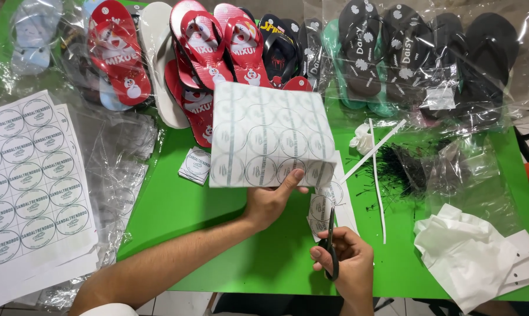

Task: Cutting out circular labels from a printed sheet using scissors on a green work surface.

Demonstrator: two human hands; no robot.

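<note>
The right hand (343,263) has its grip closed through the handles of a pair of black scissors (331,243), blades pointing up into the lower edge of a sheet of round labels (270,136). The left hand (270,202) pinches that sheet from below, thumb on its face, holding it lifted and tilted above the green desk (182,210). It looks like a strip is being cut off the sheet; the next snip calls for steady paper and blades kept between the label rows. Both forearms reach in from the near edge. A cut label strip (320,210) hangs by the blades, a full label sheet (30,175) lies left, and bagged flip-flops (217,41) line the far side.
</note>
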